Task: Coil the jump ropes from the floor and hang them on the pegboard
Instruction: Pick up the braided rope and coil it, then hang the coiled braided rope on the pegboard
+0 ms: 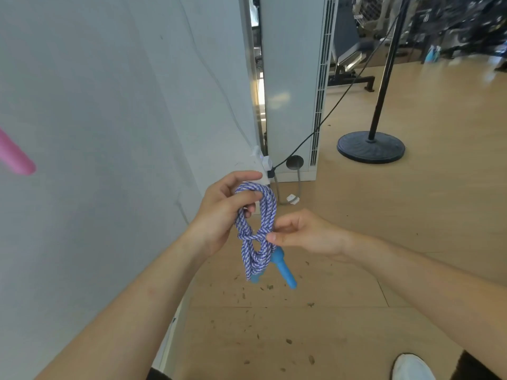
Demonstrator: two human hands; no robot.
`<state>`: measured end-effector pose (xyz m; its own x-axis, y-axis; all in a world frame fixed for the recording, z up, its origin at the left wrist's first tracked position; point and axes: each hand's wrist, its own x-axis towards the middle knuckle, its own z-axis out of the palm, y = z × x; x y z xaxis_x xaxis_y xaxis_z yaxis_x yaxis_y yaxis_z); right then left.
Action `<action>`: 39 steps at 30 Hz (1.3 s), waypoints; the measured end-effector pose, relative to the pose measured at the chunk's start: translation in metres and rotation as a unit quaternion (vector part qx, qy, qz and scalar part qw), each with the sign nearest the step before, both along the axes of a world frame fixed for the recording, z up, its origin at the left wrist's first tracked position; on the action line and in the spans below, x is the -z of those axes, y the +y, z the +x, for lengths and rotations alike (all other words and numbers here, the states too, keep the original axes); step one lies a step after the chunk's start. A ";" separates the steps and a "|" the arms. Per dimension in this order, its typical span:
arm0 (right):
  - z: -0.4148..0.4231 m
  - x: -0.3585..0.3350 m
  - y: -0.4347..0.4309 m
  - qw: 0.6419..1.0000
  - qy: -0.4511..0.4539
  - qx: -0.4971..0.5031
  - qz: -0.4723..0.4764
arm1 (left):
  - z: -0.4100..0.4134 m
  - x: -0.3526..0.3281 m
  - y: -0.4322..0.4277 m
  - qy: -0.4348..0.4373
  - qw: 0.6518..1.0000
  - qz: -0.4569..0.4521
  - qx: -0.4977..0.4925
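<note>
A blue-and-white braided jump rope (256, 234) hangs coiled in several loops in front of me, knotted around its middle. My left hand (223, 215) grips the top of the coil, fingers through the upper loop. To the right, my right hand (304, 234) pinches the rope at the wrapped middle with thumb and fingertips. Two blue handles (285, 270) dangle below the coil, one partly hidden behind the loops. A pink handle (15, 154) pokes in at the left edge against the wall. No pegboard is in view.
A pale wall (109, 105) fills the left side. A white tower unit (293, 86) stands behind, with a black cable (329, 108) plugged in near its base. A black round stand base (370, 146) sits on the wooden floor (411, 215). Small debris litters the floor. My white shoe (411, 367) shows bottom right.
</note>
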<state>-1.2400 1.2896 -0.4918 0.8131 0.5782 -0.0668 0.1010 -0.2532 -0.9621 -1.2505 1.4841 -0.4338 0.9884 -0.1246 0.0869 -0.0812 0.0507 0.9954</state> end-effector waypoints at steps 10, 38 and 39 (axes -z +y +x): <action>0.004 -0.022 0.028 0.990 0.022 0.046 0.134 | -0.008 -0.018 0.005 0.012 0.993 -0.104 -0.058; 0.055 -0.286 0.114 0.947 -0.158 0.005 0.281 | -0.020 -0.305 0.084 -0.180 0.925 0.089 -0.321; 0.059 -0.295 0.120 0.945 -0.161 0.013 0.285 | -0.015 -0.314 0.085 -0.189 0.922 0.092 -0.326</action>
